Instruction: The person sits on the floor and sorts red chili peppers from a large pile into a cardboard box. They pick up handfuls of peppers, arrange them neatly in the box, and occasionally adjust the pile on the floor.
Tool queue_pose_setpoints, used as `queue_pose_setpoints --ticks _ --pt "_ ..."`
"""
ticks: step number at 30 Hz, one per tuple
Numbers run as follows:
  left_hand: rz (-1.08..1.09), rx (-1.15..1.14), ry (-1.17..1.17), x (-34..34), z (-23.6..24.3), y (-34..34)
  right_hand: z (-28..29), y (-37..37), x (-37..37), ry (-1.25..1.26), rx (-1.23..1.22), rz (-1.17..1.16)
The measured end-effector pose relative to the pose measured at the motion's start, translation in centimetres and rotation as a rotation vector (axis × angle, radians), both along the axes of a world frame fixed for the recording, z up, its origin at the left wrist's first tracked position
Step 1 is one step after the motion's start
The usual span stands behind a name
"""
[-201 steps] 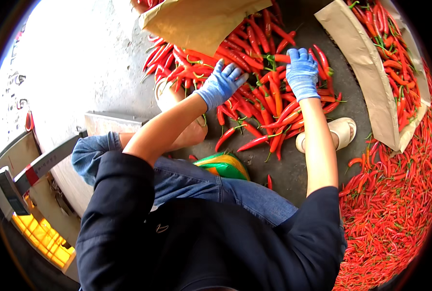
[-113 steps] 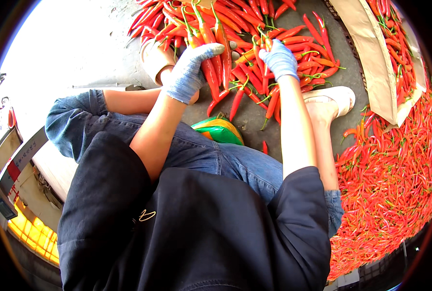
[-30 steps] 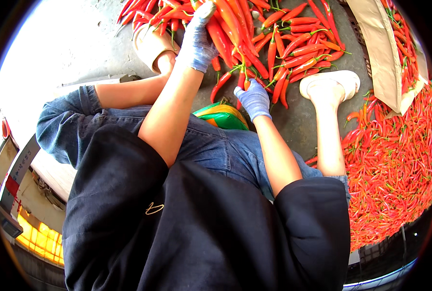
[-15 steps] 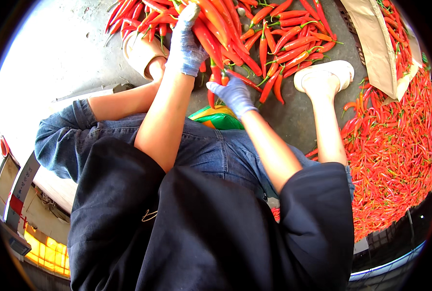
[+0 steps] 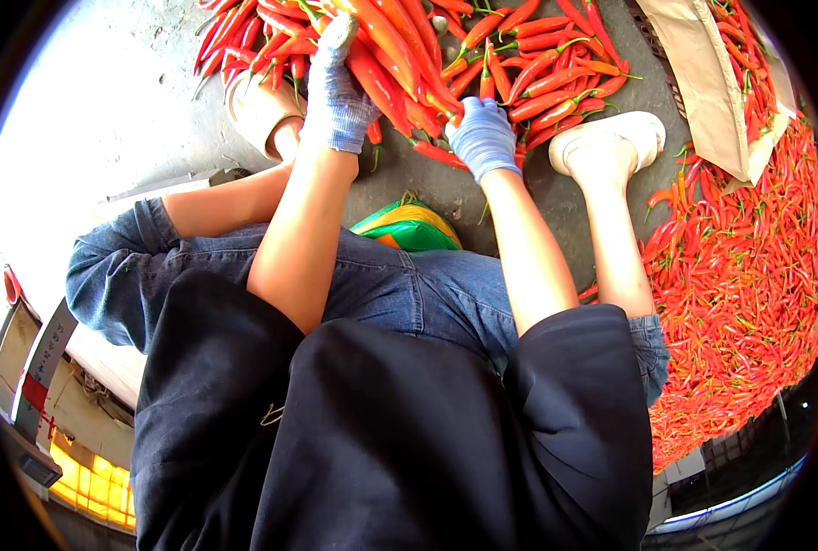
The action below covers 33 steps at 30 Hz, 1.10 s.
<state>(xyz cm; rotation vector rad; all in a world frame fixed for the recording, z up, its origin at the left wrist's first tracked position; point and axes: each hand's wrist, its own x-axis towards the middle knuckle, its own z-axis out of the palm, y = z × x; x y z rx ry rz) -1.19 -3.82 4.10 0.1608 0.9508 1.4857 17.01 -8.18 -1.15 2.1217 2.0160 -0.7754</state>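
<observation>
My left hand (image 5: 338, 101), in a grey-blue knit glove, is closed round a thick bunch of long red chili peppers (image 5: 392, 57) above the floor. Beside the bunch's lower end, my right hand (image 5: 485, 140), gloved the same way, has its fingers curled over chili peppers at the near edge of a loose pile (image 5: 556, 83). Its fingertips are partly hidden among the peppers. More red chilies (image 5: 243, 41) lie beyond my left hand.
A green and yellow bag (image 5: 411, 225) lies on the floor between my legs. Pale clogs (image 5: 652, 138) are on my feet. At right, a large heap of small red chilies (image 5: 739, 312) spreads beside a brown paper sheet (image 5: 703, 83). A wooden-topped bench (image 5: 106, 354) is at left.
My right hand has moved up and to the right, from below the bunch to the pile's edge, and its fingers have closed. My left hand still holds the bunch, barely moved.
</observation>
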Motion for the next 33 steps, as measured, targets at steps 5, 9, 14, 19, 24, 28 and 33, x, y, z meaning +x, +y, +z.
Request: queue_pose_setpoints --ticks 5,9,14,19,24,28,33 --pt "-0.125 0.085 -0.204 0.9 2.3 0.1 0.2 2.3 3.0 0.909 0.005 -0.918" --pt "-0.096 0.092 -0.353 0.7 1.6 0.1 3.7 2.8 4.9 1.083 -0.129 -1.16" --pt "-0.051 0.122 -0.295 -0.2 1.3 -0.1 4.4 4.7 4.8 0.218 0.5 0.122" --pt "-0.115 0.24 -0.608 -0.2 1.8 0.6 1.1 8.3 3.9 -0.259 0.421 0.794" --pt "-0.093 0.188 -0.389 -1.2 2.8 0.5 5.7 8.8 2.2 -0.096 0.099 0.371" --pt "-0.097 0.214 -0.489 -0.5 2.4 1.0 3.2 4.4 2.2 0.203 -0.168 -0.303" --pt "-0.098 0.126 -0.741 -0.5 1.1 0.4 -1.2 0.4 -2.9 -0.004 0.187 -0.351"
